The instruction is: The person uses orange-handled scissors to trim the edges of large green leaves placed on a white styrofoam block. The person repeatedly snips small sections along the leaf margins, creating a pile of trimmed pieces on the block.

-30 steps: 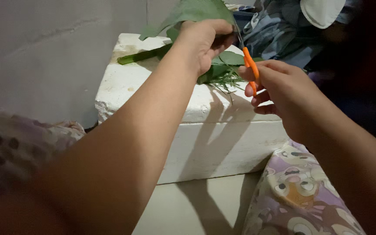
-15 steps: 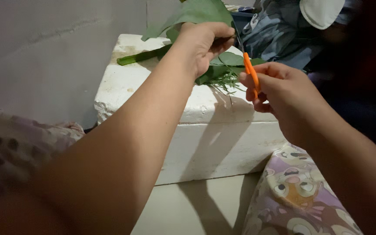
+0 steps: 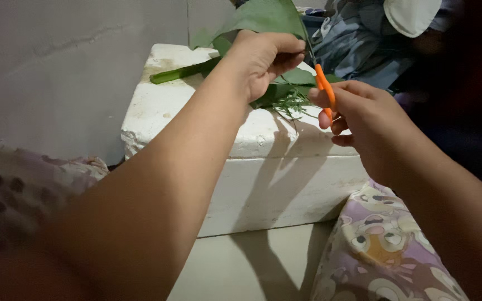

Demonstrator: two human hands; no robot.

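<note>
My left hand grips a large green leaf and holds it up over a white foam box. My right hand is closed around orange-handled scissors, whose blades point up into the leaf just right of my left thumb. More green leaves and thin trimmed strips lie on the box lid under both hands. A thick green stalk rests across the lid's far left part.
A grey wall stands to the left. Bluish patterned cloth and a white object lie behind the box. My knees in patterned fabric flank the pale floor before the box.
The scissors' handles have closed slightly and my right hand has shifted a little left toward the leaf. My left hand keeps the leaf in the same place.
</note>
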